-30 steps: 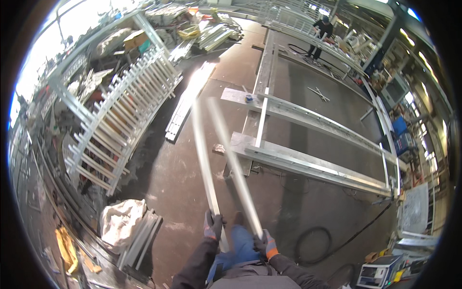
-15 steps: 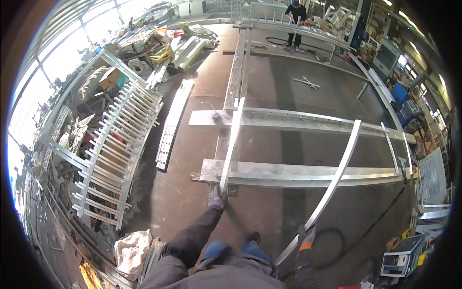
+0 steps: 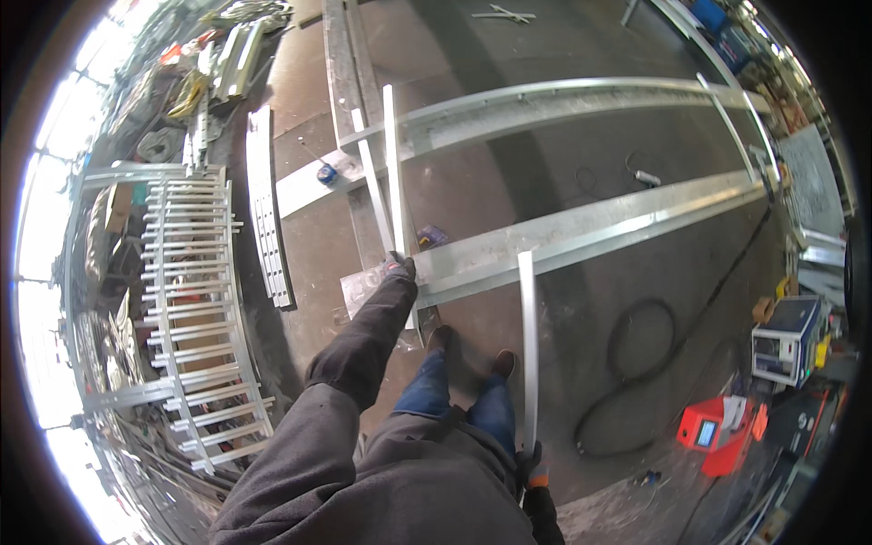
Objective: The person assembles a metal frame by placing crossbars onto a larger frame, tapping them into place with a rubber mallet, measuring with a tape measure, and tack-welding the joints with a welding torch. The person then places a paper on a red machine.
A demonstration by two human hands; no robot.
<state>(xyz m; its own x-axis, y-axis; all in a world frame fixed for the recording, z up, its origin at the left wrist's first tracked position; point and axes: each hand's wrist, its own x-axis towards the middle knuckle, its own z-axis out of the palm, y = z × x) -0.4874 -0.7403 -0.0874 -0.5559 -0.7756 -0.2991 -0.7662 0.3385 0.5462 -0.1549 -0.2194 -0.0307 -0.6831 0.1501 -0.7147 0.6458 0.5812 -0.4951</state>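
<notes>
1 fisheye head cam, facing down at floor (image 3: 572,336); pic rim seems blurry.

So the left hand (image 3: 400,265) is now stretched out to the left end of the near beam (image 3: 590,222), and its pale bar (image 3: 393,163) runs right beside another crossbar (image 3: 372,186) instead of sticking out from the body. The right hand (image 3: 530,459) is tucked in closer by the hip, its long bar (image 3: 530,354) now pointing almost straight away rather than slanting right. View's tipped down too, so a red machine (image 3: 713,422) shows near right.

Brown floor (image 3: 590,350), bright windows (image 3: 56,213) leftward
</notes>
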